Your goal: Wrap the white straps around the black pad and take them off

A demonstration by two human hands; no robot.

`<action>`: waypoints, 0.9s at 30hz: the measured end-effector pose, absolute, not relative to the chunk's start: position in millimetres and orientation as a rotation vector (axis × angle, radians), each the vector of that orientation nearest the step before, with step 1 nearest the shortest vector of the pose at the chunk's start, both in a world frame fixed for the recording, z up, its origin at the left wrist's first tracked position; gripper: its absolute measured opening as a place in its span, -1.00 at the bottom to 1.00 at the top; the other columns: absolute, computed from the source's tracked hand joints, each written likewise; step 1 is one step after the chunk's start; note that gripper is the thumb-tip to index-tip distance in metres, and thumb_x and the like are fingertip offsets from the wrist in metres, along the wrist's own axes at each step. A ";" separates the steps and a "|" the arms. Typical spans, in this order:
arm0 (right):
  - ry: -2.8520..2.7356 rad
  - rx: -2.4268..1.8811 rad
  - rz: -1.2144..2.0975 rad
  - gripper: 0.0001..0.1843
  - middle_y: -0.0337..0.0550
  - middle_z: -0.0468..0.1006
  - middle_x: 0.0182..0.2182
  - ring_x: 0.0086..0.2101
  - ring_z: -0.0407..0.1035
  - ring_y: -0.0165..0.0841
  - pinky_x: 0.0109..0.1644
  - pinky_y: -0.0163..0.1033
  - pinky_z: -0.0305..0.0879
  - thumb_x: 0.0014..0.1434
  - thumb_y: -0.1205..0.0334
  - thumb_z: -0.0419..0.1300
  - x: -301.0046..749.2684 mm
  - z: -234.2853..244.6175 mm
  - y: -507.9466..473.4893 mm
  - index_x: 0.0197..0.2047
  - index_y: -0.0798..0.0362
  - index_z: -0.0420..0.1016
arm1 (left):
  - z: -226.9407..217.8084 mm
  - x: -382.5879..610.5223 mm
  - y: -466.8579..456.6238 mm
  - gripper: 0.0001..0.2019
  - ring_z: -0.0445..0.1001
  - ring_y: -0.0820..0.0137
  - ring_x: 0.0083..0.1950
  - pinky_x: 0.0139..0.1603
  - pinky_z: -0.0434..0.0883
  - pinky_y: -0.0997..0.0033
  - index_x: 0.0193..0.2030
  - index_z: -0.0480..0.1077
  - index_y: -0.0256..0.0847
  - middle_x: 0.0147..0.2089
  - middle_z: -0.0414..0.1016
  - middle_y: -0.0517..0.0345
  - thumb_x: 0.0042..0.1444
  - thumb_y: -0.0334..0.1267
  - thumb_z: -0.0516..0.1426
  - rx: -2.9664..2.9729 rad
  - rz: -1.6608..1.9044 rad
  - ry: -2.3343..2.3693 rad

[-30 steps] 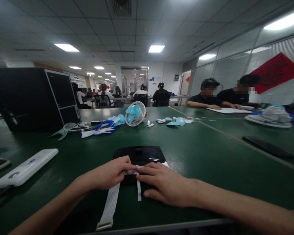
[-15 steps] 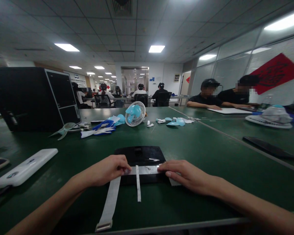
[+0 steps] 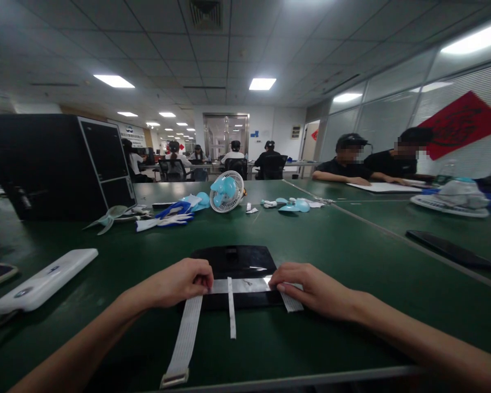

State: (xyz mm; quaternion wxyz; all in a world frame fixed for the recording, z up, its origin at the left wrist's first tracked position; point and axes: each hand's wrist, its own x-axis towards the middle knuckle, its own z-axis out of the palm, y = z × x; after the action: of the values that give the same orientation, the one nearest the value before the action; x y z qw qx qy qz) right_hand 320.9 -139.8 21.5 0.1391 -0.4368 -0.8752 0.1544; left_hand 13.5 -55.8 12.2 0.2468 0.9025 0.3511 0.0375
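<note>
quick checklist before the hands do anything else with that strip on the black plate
1. Left hand presses the strip's left end: ok.
2. Right hand presses its right end: ok.
3. Silver strip lies flat across the black plate: ok.
4. Strip stuck along its whole length: cannot tell.
5. White ribbon cable lies free, its end near the table edge: ok.
6. Thin white strip crosses the silver strip: not ok.

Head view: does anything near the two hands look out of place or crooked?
Nothing looks damaged or spilled. The left hand and right hand press a silver strip flat across a black plate. A white ribbon cable runs askew off toward the table edge.
</note>
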 end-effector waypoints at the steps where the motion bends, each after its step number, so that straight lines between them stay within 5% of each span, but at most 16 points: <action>1: -2.518 -1.263 0.423 -0.66 -0.11 0.46 -0.11 -0.13 0.33 -0.37 -0.02 -0.21 0.28 0.29 0.13 -0.05 320.5 22.1 -137.6 -0.03 0.03 0.46 | 13.6 13.0 -55.4 -0.84 0.39 0.42 -0.22 -0.28 0.31 0.49 -0.24 0.42 -0.12 -0.18 0.43 0.21 0.08 -0.19 0.08 2.451 0.107 0.958; 17: -2.622 -1.220 0.206 -0.66 -0.07 0.44 -0.13 -0.20 0.34 -0.34 -0.14 -0.23 0.33 0.17 0.14 0.11 267.6 31.8 -62.9 -0.01 0.06 0.45 | 62.6 4.0 -14.7 -0.70 0.44 0.29 -0.23 -0.26 0.29 0.35 -0.25 0.45 -0.14 -0.24 0.51 0.10 0.11 -0.01 0.00 2.729 0.131 1.504; 27: -2.654 -1.465 0.246 -0.63 -0.09 0.51 -0.26 -0.37 0.37 -0.35 -0.37 -0.29 0.30 0.12 0.03 0.16 249.2 41.6 -47.8 -0.05 0.02 0.50 | 4.9 -25.1 44.4 -0.69 0.47 0.27 -0.19 -0.20 0.34 0.34 -0.24 0.44 -0.17 -0.17 0.52 0.04 0.11 -0.04 -0.02 2.567 0.113 1.638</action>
State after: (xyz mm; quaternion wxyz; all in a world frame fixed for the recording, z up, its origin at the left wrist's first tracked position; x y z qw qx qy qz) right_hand 249.2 -47.8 41.6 0.0501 -0.4809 -0.8716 0.0809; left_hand -25.1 44.4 4.9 0.0471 0.8414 0.5371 0.0369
